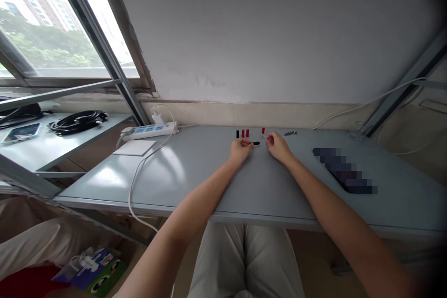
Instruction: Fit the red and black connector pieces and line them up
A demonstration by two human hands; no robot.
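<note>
My left hand is closed in a pinch on a short black rod, whose end points to the right just above the grey table. My right hand faces it, apart from the rod, with thumb and fingers pinched together. A small pale bit shows at these fingertips, too small to name. Behind my left hand a black cylinder and two red cylinders stand upright in a row. Another small red cylinder is just beyond my right fingertips. Several small dark pieces lie to the right.
A phone-like dark object, blurred out, lies at the right. At the left are a white power strip, a flat white box and a white cable trailing over the front edge. Coiled black cable rests on the neighbouring shelf.
</note>
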